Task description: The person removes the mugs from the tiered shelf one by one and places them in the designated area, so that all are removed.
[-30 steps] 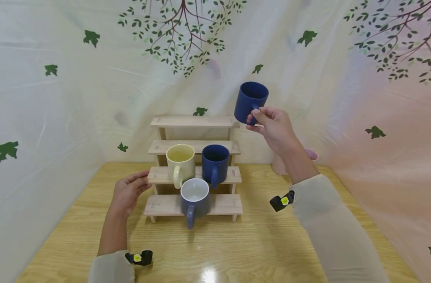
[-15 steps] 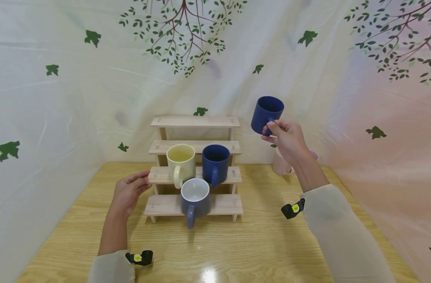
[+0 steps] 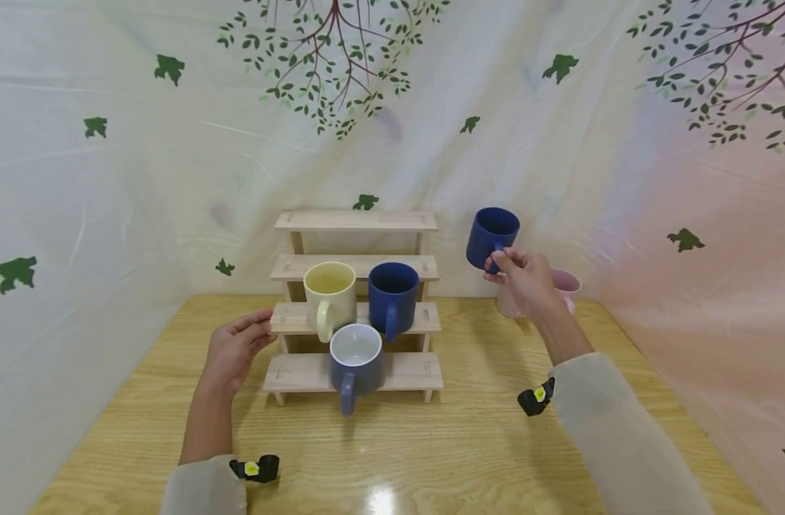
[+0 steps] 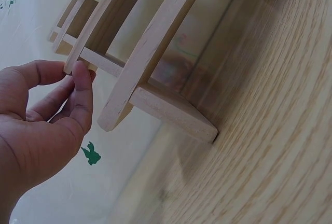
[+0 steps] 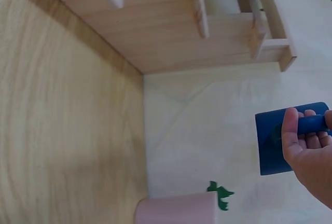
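My right hand [image 3: 527, 282] pinches the handle of a dark blue mug [image 3: 481, 247], held upright in the air right of a stepped wooden stand [image 3: 353, 222]. In the right wrist view the thumb and fingers close around the handle of that mug [image 5: 267, 149]. My left hand [image 3: 231, 350] holds the left end of the stand's second step from the bottom; thumb and finger pinch the board end [image 4: 70, 66] in the left wrist view. A yellow mug [image 3: 342, 307] and another dark blue mug [image 3: 377, 307] stand on that step. The lowest step bears a grey-blue mug [image 3: 368, 375] with a white inside.
At the back right of the wooden table [image 3: 469, 443], a pale pink mug [image 3: 508, 305] and a mauve-pink mug [image 3: 566, 280] are partly hidden behind my right hand and wrist. A leaf-printed curtain [image 3: 173, 179] hangs close behind the stand.
My right hand has carried the dark blue mug right and downward, away from the stand's top and towards the pink mugs. The left hand and the mugs on the stand stay put.
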`<state>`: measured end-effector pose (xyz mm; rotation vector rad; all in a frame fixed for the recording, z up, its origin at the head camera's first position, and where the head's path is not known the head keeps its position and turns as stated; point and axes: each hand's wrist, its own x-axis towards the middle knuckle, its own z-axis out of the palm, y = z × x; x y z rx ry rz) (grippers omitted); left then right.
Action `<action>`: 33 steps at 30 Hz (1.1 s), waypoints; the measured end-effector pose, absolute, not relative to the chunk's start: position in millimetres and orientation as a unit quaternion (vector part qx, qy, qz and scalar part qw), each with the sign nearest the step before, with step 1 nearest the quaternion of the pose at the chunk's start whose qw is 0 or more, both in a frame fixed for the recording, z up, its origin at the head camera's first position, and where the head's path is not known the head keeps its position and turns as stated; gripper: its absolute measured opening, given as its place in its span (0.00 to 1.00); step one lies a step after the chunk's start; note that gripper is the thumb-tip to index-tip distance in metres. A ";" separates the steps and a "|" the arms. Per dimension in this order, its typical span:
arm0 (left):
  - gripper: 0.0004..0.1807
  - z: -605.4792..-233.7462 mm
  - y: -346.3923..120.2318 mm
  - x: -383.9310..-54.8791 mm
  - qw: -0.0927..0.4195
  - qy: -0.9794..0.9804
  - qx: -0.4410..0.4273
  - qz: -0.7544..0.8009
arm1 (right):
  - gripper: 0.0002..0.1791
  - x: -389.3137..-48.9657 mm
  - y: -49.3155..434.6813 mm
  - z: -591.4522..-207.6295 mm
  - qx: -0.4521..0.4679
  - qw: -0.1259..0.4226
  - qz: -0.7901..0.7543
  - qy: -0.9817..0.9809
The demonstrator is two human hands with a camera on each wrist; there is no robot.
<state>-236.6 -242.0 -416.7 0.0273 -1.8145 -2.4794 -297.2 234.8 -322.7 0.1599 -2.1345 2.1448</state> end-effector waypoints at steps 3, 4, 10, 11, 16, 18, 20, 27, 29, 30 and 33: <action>0.17 -416.3 -242.2 -235.8 0.035 -0.593 0.010 -0.804 | 0.19 -297.6 237.5 -333.2 0.045 0.048 0.682 -0.728; 0.16 -416.2 -242.2 -235.6 0.035 -0.593 0.010 -0.804 | 0.19 -297.7 238.0 -336.9 0.041 0.046 0.676 -0.734; 0.17 -414.8 -242.1 -235.8 0.033 -0.589 0.013 -0.807 | 0.16 -305.0 238.6 -361.0 0.049 0.043 0.705 -0.706; 0.17 -414.6 -242.1 -235.9 0.034 -0.589 0.015 -0.807 | 0.15 -306.6 238.6 -365.1 0.054 0.043 0.712 -0.699; 0.15 -414.7 -242.5 -236.3 0.035 -0.592 0.015 -0.805 | 0.15 -311.9 239.8 -384.6 0.062 0.047 0.720 -0.689; 0.15 -415.2 -242.7 -236.8 0.034 -0.591 0.014 -0.806 | 0.16 -313.1 240.1 -391.1 0.061 0.050 0.719 -0.691; 0.16 -416.1 -242.5 -237.4 0.034 -0.590 0.015 -0.807 | 0.15 -314.1 240.7 -396.9 0.055 0.051 0.716 -0.694; 0.18 -418.9 -242.3 -239.1 0.036 -0.592 0.017 -0.805 | 0.11 -316.4 241.1 -412.6 0.036 0.048 0.715 -0.697; 0.18 -419.0 -242.6 -239.4 0.035 -0.593 0.016 -0.804 | 0.11 -317.6 241.5 -416.5 0.037 0.048 0.710 -0.702; 0.18 -419.0 -242.9 -239.5 0.035 -0.594 0.016 -0.804 | 0.11 -318.2 241.6 -418.3 0.037 0.048 0.708 -0.703; 0.17 -418.7 -243.4 -239.6 0.035 -0.593 0.017 -0.805 | 0.11 -319.8 241.4 -422.6 0.033 0.047 0.703 -0.709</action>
